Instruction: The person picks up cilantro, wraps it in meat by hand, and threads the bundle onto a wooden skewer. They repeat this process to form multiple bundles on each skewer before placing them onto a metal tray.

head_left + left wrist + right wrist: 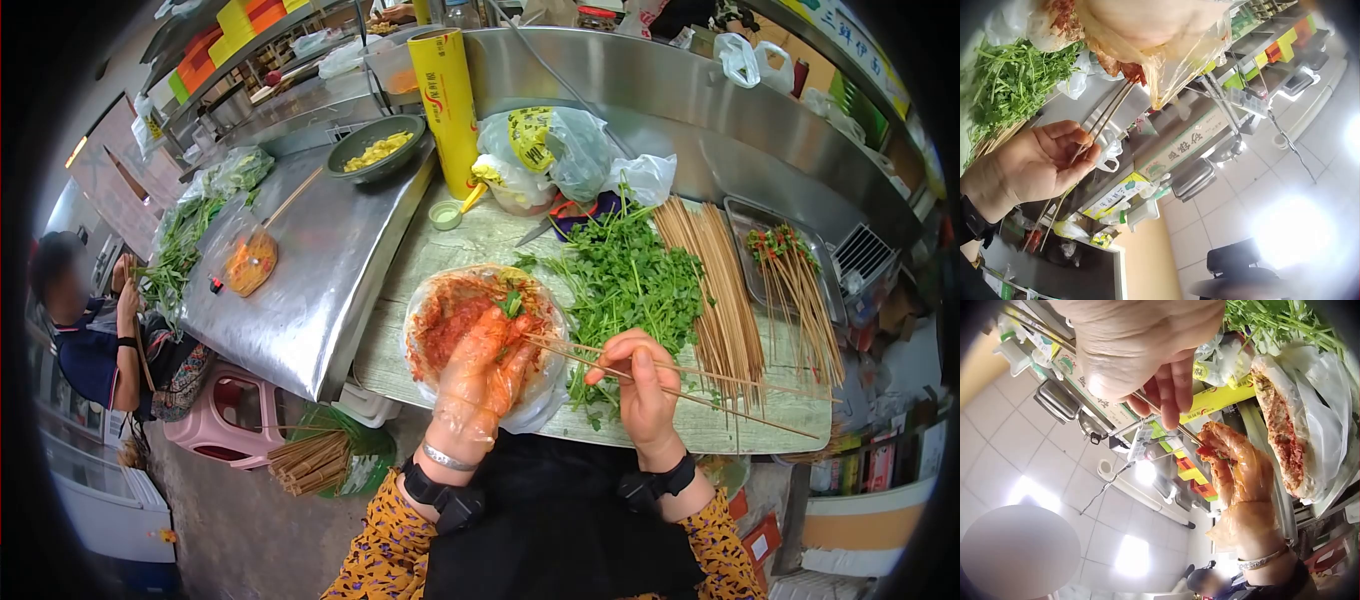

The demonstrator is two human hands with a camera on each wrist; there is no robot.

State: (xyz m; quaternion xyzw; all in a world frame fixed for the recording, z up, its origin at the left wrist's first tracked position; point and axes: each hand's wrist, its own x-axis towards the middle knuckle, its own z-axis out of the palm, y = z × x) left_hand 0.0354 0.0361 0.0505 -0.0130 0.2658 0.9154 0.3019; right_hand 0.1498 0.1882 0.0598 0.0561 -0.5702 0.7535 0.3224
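My left hand (470, 380), in a clear plastic glove smeared with red sauce, is over a bowl (414, 330) lined with plastic and coated with red sauce inside. Its fingers pinch sauce-covered greens (1213, 452) at the tips of two thin wooden skewers (1110, 106). Bare, my right hand (648, 398) grips those skewers between thumb and fingers, to the right of the bowl. Their free ends stick out past this hand to the right. Part of the food at the tips is hidden by the gloved fingers.
Leafy greens (630, 285) are heaped right of the bowl, beside loose skewers (715, 300). A metal tray (750, 240) has loaded skewers across it. Behind stand a yellow roll box (447, 110) and plastic bags (560, 150); a knife (535, 232) lies near. Another person (85, 330) sits far left.
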